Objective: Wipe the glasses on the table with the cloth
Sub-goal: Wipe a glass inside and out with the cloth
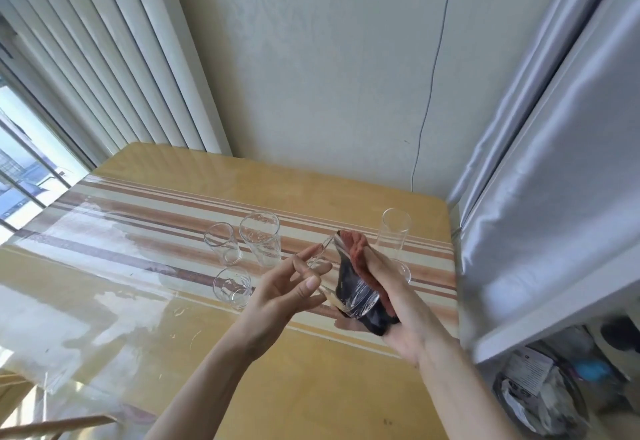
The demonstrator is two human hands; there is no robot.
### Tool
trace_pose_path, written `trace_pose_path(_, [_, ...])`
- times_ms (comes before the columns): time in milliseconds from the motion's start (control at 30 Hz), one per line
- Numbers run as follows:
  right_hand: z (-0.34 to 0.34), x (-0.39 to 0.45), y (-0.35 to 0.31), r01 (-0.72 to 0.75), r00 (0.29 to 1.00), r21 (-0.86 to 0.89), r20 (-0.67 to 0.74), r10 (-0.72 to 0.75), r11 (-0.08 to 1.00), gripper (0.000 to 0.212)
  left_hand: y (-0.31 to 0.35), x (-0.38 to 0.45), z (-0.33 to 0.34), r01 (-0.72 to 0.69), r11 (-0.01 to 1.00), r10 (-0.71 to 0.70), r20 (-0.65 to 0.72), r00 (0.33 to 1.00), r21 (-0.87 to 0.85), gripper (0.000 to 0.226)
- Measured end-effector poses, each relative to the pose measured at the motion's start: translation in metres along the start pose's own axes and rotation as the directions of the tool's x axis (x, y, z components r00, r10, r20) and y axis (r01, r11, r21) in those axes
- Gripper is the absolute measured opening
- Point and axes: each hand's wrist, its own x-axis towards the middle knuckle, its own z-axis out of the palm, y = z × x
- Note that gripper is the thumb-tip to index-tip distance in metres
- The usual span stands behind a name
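Head view: While four glasses stand on the striped worktop (145,204), you hold a fifth above it.
Left hand (294,287): your fingers and thumb pinch the tilted glass (343,280) by its side.
Right hand (398,304): you grip the dark-and-red cloth (356,249), pressed against the glass.
Standing glasses: three at left (221,242), (261,237), (232,287); one tall at right (393,228).

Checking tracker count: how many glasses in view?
6. One held glass in both hands with the cloth; three standing left; one far right; one partly hidden behind the right hand.
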Motion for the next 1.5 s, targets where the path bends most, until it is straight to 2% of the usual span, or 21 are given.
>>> trace_pose_path(33, [0.000, -0.001, 0.000, -0.072, 0.997, 0.071, 0.026, 0.070, 0.995, 0.057, 0.002, 0.000, -0.001, -0.002, 1.000, 0.001, 0.012, 1.000, 0.024, 0.034])
trace_pose_path(100, [-0.001, 0.000, 0.004, -0.081, 0.997, 0.156, 0.017, 0.079, 0.985, 0.069, 0.008, 0.002, -0.002, -0.001, 0.996, -0.003, 0.043, 0.999, 0.093, 0.034])
trace_pose_path(167, [0.003, 0.003, 0.008, 0.004, 0.998, 0.190, -0.070, 0.010, 0.982, 0.060, 0.019, 0.003, 0.000, 0.007, 0.983, -0.018, 0.059, 0.998, 0.181, 0.034])
trace_pose_path(200, [0.005, 0.004, 0.009, 0.089, 0.991, 0.163, -0.117, -0.071, 0.983, 0.053, 0.025, 0.004, 0.002, 0.019, 0.978, -0.030, 0.049, 0.998, 0.209, 0.032])
trace_pose_path(267, [0.008, 0.005, 0.009, 0.288, 0.943, 0.004, -0.177, -0.283, 0.958, 0.043, 0.034, 0.007, 0.008, 0.048, 0.967, -0.053, 0.015, 0.998, 0.248, 0.029])
trace_pose_path(367, [0.011, 0.002, 0.012, 0.483, 0.845, -0.220, -0.138, -0.517, 0.848, 0.040, 0.036, 0.012, 0.018, 0.068, 0.961, -0.070, -0.005, 0.998, 0.269, 0.031])
trace_pose_path(433, [0.007, 0.003, 0.017, 0.525, 0.783, -0.452, -0.075, -0.618, 0.721, 0.049, 0.034, 0.014, 0.021, 0.048, 0.969, -0.049, -0.002, 0.999, 0.244, 0.031])
trace_pose_path(500, [0.002, 0.003, 0.015, 0.512, 0.764, -0.620, 0.012, -0.645, 0.594, 0.053, 0.030, 0.014, 0.020, 0.011, 0.974, -0.016, 0.019, 1.000, 0.226, 0.024])
trace_pose_path(567, [0.000, 0.002, 0.003, 0.484, 0.799, -0.708, 0.117, -0.590, 0.514, 0.056, 0.029, 0.012, 0.019, -0.021, 0.976, 0.005, 0.073, 0.997, 0.216, 0.022])
trace_pose_path(633, [0.001, 0.000, -0.013, 0.435, 0.859, -0.761, 0.191, -0.474, 0.482, 0.061, 0.030, 0.009, 0.016, -0.029, 0.983, 0.005, 0.130, 0.991, 0.179, 0.034])
trace_pose_path(700, [0.005, 0.000, -0.029, 0.369, 0.917, -0.740, 0.191, -0.351, 0.562, 0.062, 0.030, 0.008, 0.012, -0.018, 0.986, -0.007, 0.149, 0.989, 0.168, 0.050])
trace_pose_path(800, [0.007, 0.005, -0.041, 0.209, 0.978, -0.515, 0.096, -0.186, 0.832, 0.049, 0.028, 0.007, 0.008, -0.027, 0.977, 0.001, 0.121, 0.993, 0.210, 0.046])
trace_pose_path(867, [0.005, 0.006, -0.041, 0.033, 0.998, -0.340, 0.061, -0.013, 0.940, 0.053, 0.025, 0.005, 0.007, -0.051, 0.978, 0.026, 0.124, 0.992, 0.205, 0.040])
trace_pose_path(933, [-0.001, 0.005, -0.034, -0.118, 0.987, -0.148, 0.088, 0.132, 0.982, 0.057, 0.020, 0.005, 0.005, -0.074, 0.981, 0.052, 0.124, 0.991, 0.180, 0.042])
trace_pose_path(1033, [-0.006, 0.005, -0.021, -0.172, 0.976, 0.119, 0.152, 0.153, 0.978, 0.065, 0.018, 0.007, 0.006, -0.111, 0.970, 0.082, 0.139, 0.987, 0.218, 0.035])
trace_pose_path(1100, [-0.005, 0.005, -0.016, -0.107, 0.991, 0.184, 0.101, 0.089, 0.977, 0.059, 0.019, 0.010, 0.004, -0.134, 0.927, 0.090, 0.139, 0.986, 0.350, 0.039])
trace_pose_path(1167, [-0.003, 0.004, -0.015, 0.015, 1.000, 0.169, 0.002, -0.016, 0.986, 0.044, 0.022, 0.014, 0.001, -0.078, 0.892, 0.030, 0.114, 0.993, 0.444, 0.049])
trace_pose_path(1233, [0.000, 0.003, -0.018, 0.144, 0.988, 0.093, -0.073, -0.137, 0.985, 0.042, 0.028, 0.014, 0.005, 0.023, 0.907, -0.065, 0.086, 0.994, 0.421, 0.049])
trace_pose_path(1300, [0.002, 0.001, -0.020, 0.273, 0.956, -0.048, -0.100, -0.277, 0.961, 0.043, 0.033, 0.016, 0.012, 0.069, 0.943, -0.096, 0.069, 0.993, 0.325, 0.041])
trace_pose_path(1400, [0.000, 0.001, -0.013, 0.420, 0.879, -0.349, -0.075, -0.472, 0.838, 0.046, 0.034, 0.018, 0.024, 0.051, 0.973, -0.066, 0.059, 0.996, 0.227, 0.022])
trace_pose_path(1500, [-0.006, 0.002, -0.005, 0.509, 0.768, -0.614, 0.007, -0.641, 0.603, 0.053, 0.031, 0.018, 0.029, 0.058, 0.989, -0.065, 0.047, 0.997, 0.135, 0.021])
